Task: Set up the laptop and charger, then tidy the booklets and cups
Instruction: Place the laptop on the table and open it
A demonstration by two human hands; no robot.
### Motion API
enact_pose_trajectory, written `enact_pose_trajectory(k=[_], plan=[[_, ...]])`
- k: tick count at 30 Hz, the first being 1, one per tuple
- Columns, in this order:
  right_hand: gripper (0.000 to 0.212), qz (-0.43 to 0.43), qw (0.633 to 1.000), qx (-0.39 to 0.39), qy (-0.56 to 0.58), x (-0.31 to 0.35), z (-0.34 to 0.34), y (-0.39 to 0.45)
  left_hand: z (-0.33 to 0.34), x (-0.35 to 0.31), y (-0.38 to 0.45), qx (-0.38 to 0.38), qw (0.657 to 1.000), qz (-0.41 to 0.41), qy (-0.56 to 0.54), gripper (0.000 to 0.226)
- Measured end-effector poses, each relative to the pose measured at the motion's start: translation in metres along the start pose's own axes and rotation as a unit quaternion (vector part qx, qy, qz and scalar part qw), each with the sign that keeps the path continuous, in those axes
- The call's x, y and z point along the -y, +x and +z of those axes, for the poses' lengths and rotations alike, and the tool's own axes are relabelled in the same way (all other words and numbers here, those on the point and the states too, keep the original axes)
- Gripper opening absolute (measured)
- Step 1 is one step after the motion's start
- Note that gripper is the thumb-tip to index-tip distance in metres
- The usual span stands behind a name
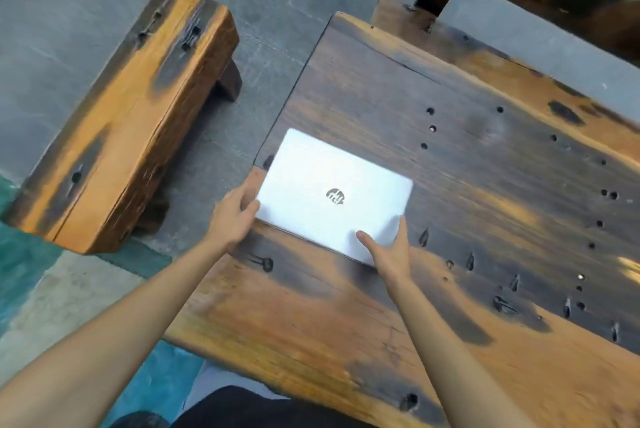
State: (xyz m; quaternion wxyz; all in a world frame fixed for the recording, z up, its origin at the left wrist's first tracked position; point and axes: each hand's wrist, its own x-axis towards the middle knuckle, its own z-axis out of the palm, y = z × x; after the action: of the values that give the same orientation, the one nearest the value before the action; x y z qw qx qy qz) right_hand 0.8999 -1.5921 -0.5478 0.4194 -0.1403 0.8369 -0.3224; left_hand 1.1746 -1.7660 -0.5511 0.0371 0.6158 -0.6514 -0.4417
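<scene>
You're gripping the closed silver rectangular laptop [334, 195] with both hands: left hand [232, 216] clamping its near-left corner, right hand [388, 251] wrapping its near-right corner, thumb on the lid. It's lying flat at the left edge of the dark scorched wooden bench [485, 167], long axis running left-to-right, slightly skewed. Lid not yet opened; charger, booklets, cups aren't showing, so nearly everything's left.
</scene>
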Motion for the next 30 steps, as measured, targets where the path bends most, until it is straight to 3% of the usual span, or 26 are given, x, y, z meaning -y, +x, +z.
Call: enact_pose_trajectory(k=[5,8,11,15,20,24,30], plan=[[0.116,0.009,0.998,-0.041,-0.042,0.002,0.013,0.000,0.002,-0.022,0.020,0.060,0.993,0.034,-0.100,0.047],[0.119,0.017,0.997,-0.056,-0.059,-0.001,0.017,0.000,0.007,-0.022,0.025,0.066,0.990,-0.005,-0.123,0.048],[0.118,0.067,0.994,-0.078,0.027,0.003,0.016,0.007,0.006,-0.024,0.033,0.075,0.976,-0.083,-0.185,0.049],[0.092,0.147,0.979,-0.074,0.120,0.005,0.008,0.027,0.000,-0.030,0.046,0.101,0.955,-0.154,-0.232,0.051],[0.039,0.192,0.962,-0.024,0.191,0.008,-0.011,0.043,-0.002,-0.044,0.064,0.108,0.956,-0.163,-0.220,0.055],[0.039,0.211,0.950,0.001,0.231,0.009,-0.021,0.044,-0.003,-0.054,0.075,0.105,0.952,-0.184,-0.220,0.048],[0.021,0.230,0.930,0.015,0.285,0.015,-0.035,0.051,-0.007,-0.054,0.087,0.122,0.938,-0.223,-0.236,0.043]])
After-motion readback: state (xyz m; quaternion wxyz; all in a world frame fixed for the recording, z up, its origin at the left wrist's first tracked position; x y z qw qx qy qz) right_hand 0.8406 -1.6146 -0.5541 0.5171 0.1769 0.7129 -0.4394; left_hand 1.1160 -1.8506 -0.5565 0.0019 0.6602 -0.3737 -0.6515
